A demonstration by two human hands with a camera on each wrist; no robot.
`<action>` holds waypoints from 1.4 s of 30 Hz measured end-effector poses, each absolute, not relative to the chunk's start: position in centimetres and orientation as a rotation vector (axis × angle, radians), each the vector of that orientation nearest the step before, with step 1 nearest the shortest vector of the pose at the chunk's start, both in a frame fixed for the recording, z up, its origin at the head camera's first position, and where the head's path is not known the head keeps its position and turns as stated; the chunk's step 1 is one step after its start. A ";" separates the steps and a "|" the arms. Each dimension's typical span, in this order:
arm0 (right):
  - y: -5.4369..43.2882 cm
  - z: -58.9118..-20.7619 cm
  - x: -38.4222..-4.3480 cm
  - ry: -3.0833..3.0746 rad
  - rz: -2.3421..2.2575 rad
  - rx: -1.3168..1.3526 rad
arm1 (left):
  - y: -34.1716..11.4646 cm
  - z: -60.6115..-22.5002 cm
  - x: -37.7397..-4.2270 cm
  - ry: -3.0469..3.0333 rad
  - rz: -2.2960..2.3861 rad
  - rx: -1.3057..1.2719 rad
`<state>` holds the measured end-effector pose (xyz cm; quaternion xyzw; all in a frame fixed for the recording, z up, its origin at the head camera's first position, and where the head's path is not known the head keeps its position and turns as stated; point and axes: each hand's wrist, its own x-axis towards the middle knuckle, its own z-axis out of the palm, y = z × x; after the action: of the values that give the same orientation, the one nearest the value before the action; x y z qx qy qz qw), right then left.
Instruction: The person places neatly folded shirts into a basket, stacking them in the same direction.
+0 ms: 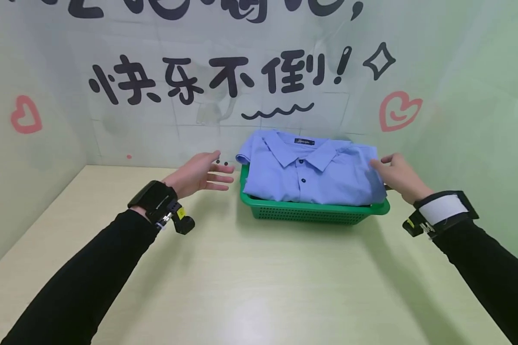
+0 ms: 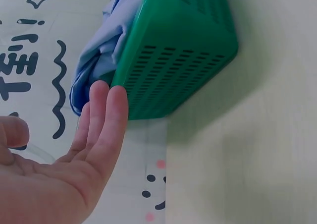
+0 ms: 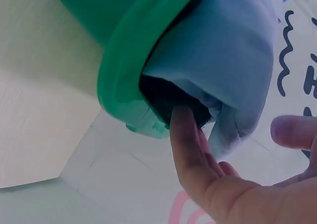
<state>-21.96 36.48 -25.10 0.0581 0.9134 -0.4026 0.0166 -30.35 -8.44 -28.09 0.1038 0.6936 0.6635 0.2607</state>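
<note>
On the table [image 1: 241, 287] sits a green basket [image 1: 311, 211] with a blue shirt [image 1: 311, 175]. Right hand [image 1: 399, 177] touches the shirt, fingers straight. Left hand [image 1: 198, 175] is wide, beside the basket.

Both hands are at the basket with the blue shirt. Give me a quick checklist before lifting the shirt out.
1. Left hand near the basket: ok, open, beside its left end, not touching.
2. Right hand on the shirt: ok, fingers under its right edge.
3. Right grip closed: not ok, thumb apart.
4. Shirt folded, on top: ok.
5. Basket flat on the table: ok.
6. What lies under the shirt: cannot tell, something dark.
</note>
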 end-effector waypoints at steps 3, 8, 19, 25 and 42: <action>36.2 -25.2 -21.2 2.890 -1.271 0.177 | -8.4 -28.5 -29.5 1.894 1.807 0.273; 35.4 -25.5 -19.9 3.034 -1.243 0.133 | -8.6 -29.0 -27.4 1.977 1.788 0.284; 32.9 -27.6 -15.5 3.382 -1.152 -0.209 | -13.2 -31.2 -22.1 2.261 1.708 0.422; 32.0 -28.9 -13.5 3.446 -1.035 -0.378 | -16.2 -31.4 -19.5 2.377 1.760 0.409; 28.2 -30.5 -11.4 3.884 -0.439 -1.530 | -16.4 -33.4 -14.2 3.428 1.335 0.872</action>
<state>-11.39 28.20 -30.55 -0.3149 0.7992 -0.0904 -0.5040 -14.22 -16.41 -33.37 0.2190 0.8609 0.3352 -0.3141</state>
